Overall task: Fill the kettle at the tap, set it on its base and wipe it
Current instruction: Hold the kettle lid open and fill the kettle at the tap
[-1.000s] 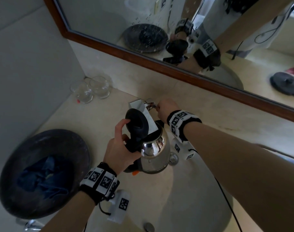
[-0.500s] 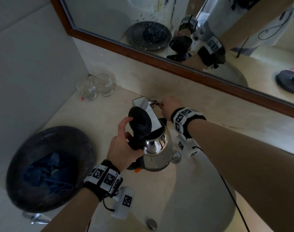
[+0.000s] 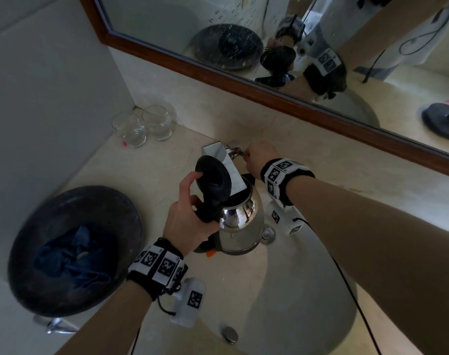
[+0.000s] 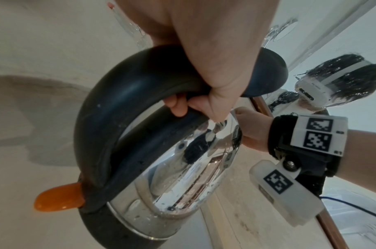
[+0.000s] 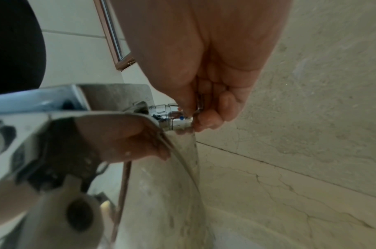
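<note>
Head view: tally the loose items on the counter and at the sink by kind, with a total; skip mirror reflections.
Kettle, held by the left hand under the tap: 1
Drinking glasses by the wall: 2
Dark round tray: 1
Blue cloth in the tray: 1
Total: 5

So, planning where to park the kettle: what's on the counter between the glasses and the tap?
Nothing; bare counter separates the glasses from the tap, per head view.
</note>
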A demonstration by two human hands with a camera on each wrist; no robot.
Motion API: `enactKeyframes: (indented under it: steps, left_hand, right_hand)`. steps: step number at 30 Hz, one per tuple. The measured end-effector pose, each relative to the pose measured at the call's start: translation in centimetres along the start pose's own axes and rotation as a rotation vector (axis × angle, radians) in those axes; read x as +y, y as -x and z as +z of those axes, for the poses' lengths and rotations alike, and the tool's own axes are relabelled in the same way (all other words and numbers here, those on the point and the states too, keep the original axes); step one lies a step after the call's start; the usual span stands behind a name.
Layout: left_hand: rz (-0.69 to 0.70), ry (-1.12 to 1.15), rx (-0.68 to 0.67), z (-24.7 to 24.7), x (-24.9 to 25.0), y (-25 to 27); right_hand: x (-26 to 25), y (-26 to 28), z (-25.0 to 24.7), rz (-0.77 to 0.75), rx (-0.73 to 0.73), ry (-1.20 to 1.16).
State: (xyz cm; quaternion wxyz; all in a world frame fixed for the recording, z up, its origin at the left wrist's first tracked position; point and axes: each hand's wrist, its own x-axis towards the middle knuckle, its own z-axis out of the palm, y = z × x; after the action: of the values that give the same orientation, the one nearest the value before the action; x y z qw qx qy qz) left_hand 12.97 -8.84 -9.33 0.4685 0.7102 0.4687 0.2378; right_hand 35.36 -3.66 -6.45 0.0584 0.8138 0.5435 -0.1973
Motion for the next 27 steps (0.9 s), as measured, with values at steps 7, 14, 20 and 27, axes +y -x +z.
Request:
enactKeyframes:
  steps: [7,14,20,27]
  left_hand:
    - [0.003,0.005,0.019,0.09,-0.16,0.06]
    - [0.012,0.014,0.022,0.06,-0.16,0.23]
    - [0.019,0.004,0.018,-0.03,-0.26,0.12]
    - [0.017,0.021,0.006,0.39,-0.33,0.35]
  right_hand:
    - [-0.02,0.12,-0.23,0.003,-0.010,0.014]
    - [0.00,-0.03,-0.04,0.011,-0.009,0.009]
    - [0.03,0.09,-0.03,0.002,0.010,0.004]
    - [0.07,0.07,-0.02,-0.010,0.015,0.040]
